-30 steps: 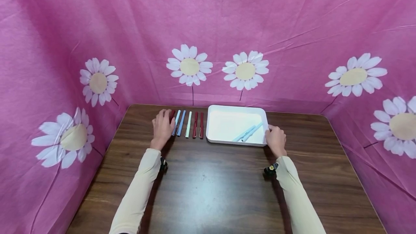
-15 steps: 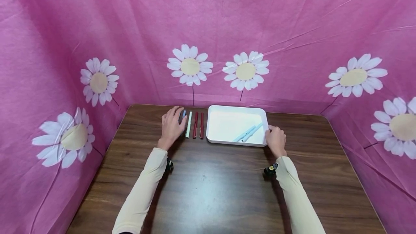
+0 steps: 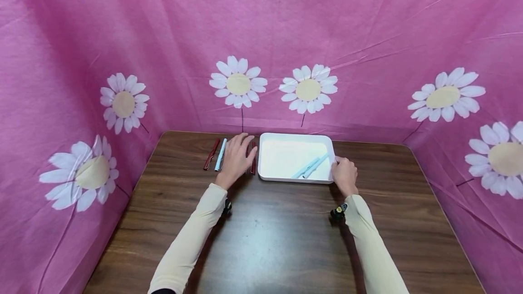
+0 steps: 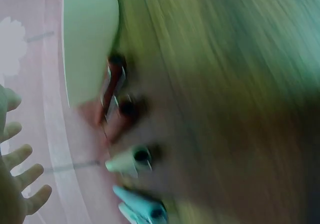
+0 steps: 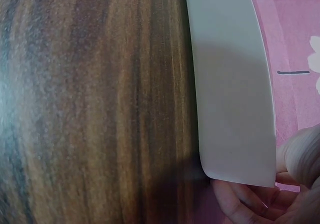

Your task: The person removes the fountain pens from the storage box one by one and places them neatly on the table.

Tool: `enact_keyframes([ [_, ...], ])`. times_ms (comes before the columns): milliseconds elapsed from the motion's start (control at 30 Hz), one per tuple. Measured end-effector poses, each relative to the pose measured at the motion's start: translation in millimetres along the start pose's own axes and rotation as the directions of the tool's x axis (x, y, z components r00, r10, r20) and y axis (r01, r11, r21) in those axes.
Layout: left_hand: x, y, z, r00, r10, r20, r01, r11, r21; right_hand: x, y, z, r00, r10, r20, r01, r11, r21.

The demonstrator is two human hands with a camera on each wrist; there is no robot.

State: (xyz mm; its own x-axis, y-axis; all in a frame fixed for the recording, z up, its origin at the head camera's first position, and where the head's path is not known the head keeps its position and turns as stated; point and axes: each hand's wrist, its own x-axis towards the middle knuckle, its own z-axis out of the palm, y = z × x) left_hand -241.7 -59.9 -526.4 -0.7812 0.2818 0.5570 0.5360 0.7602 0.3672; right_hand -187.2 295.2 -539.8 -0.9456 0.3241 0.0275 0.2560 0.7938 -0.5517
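My left hand (image 3: 236, 158) hovers over the middle of a row of capped pens, fingers spread and holding nothing. To its left lie a dark red pen (image 3: 211, 154) and a light blue pen (image 3: 221, 154); a second red pen (image 3: 254, 160) shows at its right. The left wrist view, partly blurred, has a pale green pen (image 4: 131, 161) and a blue pen (image 4: 142, 206) below two red ones. At the right end of a white tray (image 3: 282, 179), my right hand (image 3: 345, 176) grips the rim. Two light blue pens (image 3: 307, 168) lie inside the tray.
The brown wooden table (image 3: 261, 239) extends toward the front. Behind it and at both sides hangs a pink cloth (image 3: 261, 22) printed with white daisies. The tray stands close to the table's back edge, just right of the pen row.
My left hand has moved right along the row, uncovering the leftmost red and light blue pens and covering those in the middle. My right hand stays at the tray, which has shifted very slightly left.
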Motion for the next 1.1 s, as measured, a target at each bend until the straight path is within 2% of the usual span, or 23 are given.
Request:
enact_keyframes([
  [167, 6.0, 20.5, 13.4, 0.995, 0.097, -0.012, -0.097, 0.995, 0.022, -0.3, -1, 0, 1.000, 0.003, 0.002, -0.003, 1.000, -0.002],
  [267, 8.9, 31.2, 22.8, 0.991, 0.132, -0.020, -0.132, 0.991, 0.017, 0.4, -1, 0, 1.000, -0.002, 0.001, 0.002, 1.000, -0.001],
  [333, 10.8, 40.7, 26.6, 0.991, 0.132, 0.009, -0.132, 0.991, 0.021, 1.3, 0, 0, 1.000, -0.006, -0.003, 0.006, 1.000, -0.003],
  [433, 13.2, 55.9, 32.6, 0.992, 0.098, 0.077, -0.100, 0.994, 0.031, 1.9, 1, 0, 1.000, -0.008, -0.006, 0.008, 1.000, -0.003],
  [567, 15.6, 71.3, 39.9, 0.981, 0.058, 0.185, -0.070, 0.996, 0.055, 1.1, 0, 0, 1.000, -0.003, -0.006, 0.003, 1.000, -0.001],
  [900, 14.0, 90.5, 53.3, 0.959, 0.041, 0.280, -0.061, 0.996, 0.063, 2.2, 2, 1, 0.999, -0.023, -0.028, 0.023, 1.000, -0.003],
  [1100, 12.8, 98.7, 60.7, 0.932, 0.055, 0.359, -0.089, 0.993, 0.080, 2.8, 2, 1, 0.999, -0.030, -0.026, 0.030, 1.000, 0.002],
])
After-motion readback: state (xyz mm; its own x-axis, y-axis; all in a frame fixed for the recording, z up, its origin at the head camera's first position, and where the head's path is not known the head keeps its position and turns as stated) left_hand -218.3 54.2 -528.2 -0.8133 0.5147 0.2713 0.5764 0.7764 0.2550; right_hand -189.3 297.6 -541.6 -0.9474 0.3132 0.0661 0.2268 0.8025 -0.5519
